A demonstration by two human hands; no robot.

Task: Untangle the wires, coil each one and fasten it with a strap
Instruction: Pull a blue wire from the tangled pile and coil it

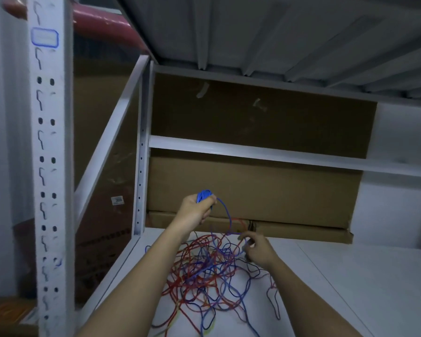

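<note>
Left hand (197,210) raised, gripping blue coil (204,196). Right hand (258,249) pinches same blue wire (225,212) just above red-blue tangle (209,273) on shelf (350,276). Wire light, limp, snags easily; hold near free strand, feed slowly.

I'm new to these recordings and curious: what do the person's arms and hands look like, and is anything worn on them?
Both arms are bare up to the frame edge: no sleeves show. The left hand and right hand are bare too, with no gloves, watch, rings or markings visible.
</note>
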